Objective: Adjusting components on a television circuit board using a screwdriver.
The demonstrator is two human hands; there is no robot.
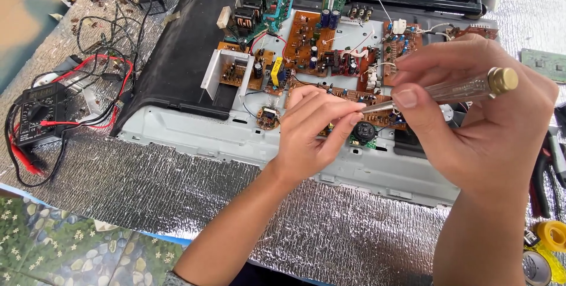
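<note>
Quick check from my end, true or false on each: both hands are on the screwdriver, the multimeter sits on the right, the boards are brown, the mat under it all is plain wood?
1. The right hand holds the clear-handled screwdriver. True.
2. The left hand pinches its metal tip. True.
3. The multimeter sits on the right. False: far left, with red and black leads.
4. The circuit boards are brown. True.
5. The mat is plain wood. False: silver foil sheet.

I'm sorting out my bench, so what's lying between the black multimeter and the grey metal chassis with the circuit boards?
In the head view, red and black test leads sprawl over silver foil matting between the multimeter and the chassis.
</note>
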